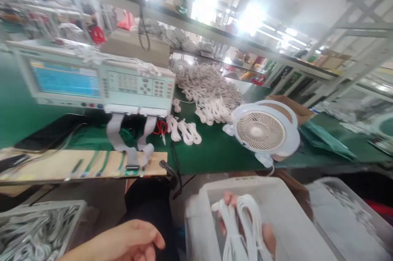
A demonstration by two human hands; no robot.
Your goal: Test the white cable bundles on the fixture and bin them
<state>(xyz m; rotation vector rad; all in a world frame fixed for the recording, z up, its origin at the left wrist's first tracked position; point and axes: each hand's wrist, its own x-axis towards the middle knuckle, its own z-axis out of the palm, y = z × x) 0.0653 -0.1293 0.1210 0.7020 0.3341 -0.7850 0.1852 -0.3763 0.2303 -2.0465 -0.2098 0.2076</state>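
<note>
My right hand (268, 236) is closed around bundles of coiled white cable (233, 228), tied at the middle. It holds them over a translucent white plastic bin (294, 212); the bundles hide most of the palm and fingers. My left hand (138, 241) is at the lower centre, near my dark-clothed leg (150, 208). Its fingers are loosely bent, and nothing shows between them. Left of it, a second bin (80, 212) is full of grey-white cable bundles (37, 236).
A test instrument (139, 85) with a lit screen stands on the green bench (208, 158). Ribbon cables (118, 134) run from it to a wooden board (101, 163). Tied cable bundles (188, 132), a cable heap (208, 85) and a white fan (260, 130) are farther right.
</note>
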